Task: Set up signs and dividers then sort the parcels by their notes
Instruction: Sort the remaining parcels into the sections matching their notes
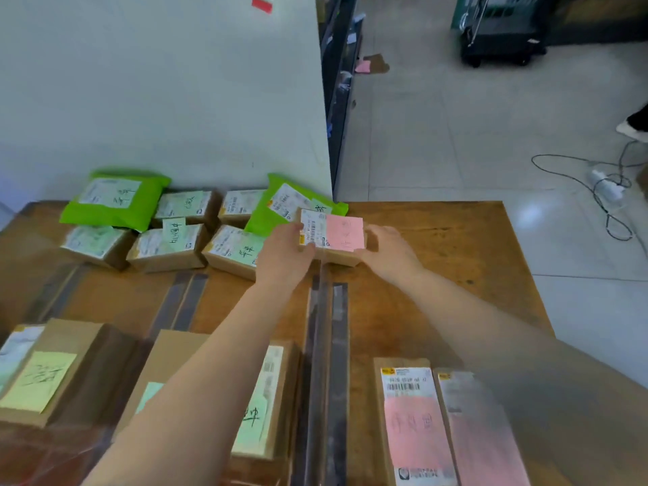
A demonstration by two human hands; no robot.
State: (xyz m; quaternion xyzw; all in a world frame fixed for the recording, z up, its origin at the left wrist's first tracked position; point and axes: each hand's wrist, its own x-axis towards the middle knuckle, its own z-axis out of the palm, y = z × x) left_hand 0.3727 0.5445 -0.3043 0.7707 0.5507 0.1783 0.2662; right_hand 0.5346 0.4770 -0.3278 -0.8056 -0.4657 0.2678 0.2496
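A small cardboard parcel with a pink note [333, 236] is held between both hands over the far middle of the wooden table [456, 247]. My left hand [284, 252] grips its left end and my right hand [392, 250] its right end. To the left lie several small boxes with green notes [168, 245] and two green mailer bags [115, 201]. Clear upright dividers [322, 345] run along the table. Near me, two long parcels with pink notes [417, 426] lie right of a divider, and boxes with green notes [42, 373] lie left of it.
A white wall panel [175, 82] stands behind the table. Right of the table is tiled floor with a cable and power strip [603, 184], a dark cart [501, 40] and a person's shoe [631, 129]. The table's right edge is close to my right forearm.
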